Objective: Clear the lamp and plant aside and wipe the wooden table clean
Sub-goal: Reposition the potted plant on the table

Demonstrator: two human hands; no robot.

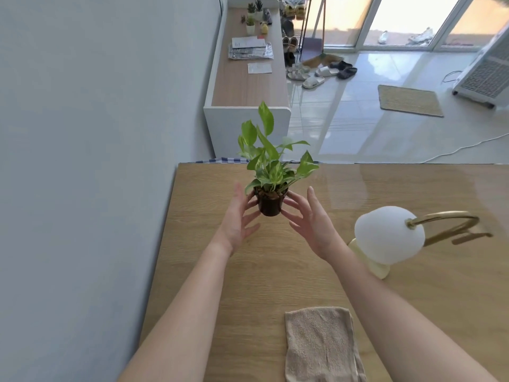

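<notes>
**Desk:** Where is the plant (271, 166)?

**Photographer:** In its small dark pot (270, 206), over the far half of the wooden table (192, 271), upright between a person's two hands. Whether the pot stands on the wood or is raised off it cannot be told.

**Desk:** And the grip?

**Photographer:** The left hand (237, 216) and the right hand (312, 221) flank the pot. Their fingers are spread and nearly straight, with the tips pressing its sides. Both thumbs point up, clear of it.

**Desk:** What lies around the plant?

**Photographer:** The lamp (388, 234), with a white globe shade on a curved brass arm, sits to the plant's right and nearer the person, apart from the hands. A folded beige cloth (321, 346) lies flat on the table, nearer still and slightly right. Beyond the plant, a long white cabinet (248, 86) runs along the wall carrying small potted plants and papers. Beyond and to the right, slippers (319, 73) are scattered on a glossy tiled floor by a woven mat (409, 100).
</notes>
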